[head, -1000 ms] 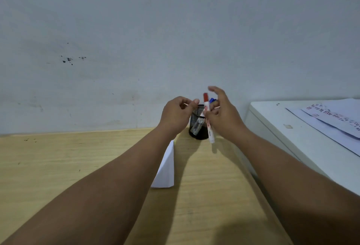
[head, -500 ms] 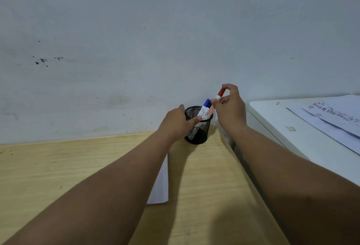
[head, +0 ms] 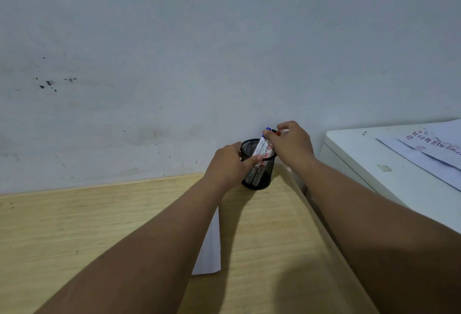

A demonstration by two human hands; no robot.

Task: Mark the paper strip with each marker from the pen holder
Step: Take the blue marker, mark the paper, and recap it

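Observation:
A black mesh pen holder [head: 259,179] stands on the wooden desk by the wall. My left hand [head: 230,164] grips its left side and rim. A blue-capped marker [head: 262,145] and a red-capped marker [head: 270,150] lean inside it. My right hand [head: 293,145] pinches the red marker's cap end above the rim, the marker's body down in the holder. A white paper strip [head: 210,251] lies on the desk, partly hidden under my left forearm.
The wooden desk [head: 74,239] ends at its right edge beside a white cabinet [head: 374,164] bearing marked paper sheets [head: 429,149]. A pale wall [head: 224,51] rises right behind the holder.
My right hand carried the red marker from in front of the holder up over the rim and lowered it inside. My left hand shifted to hold the holder's side.

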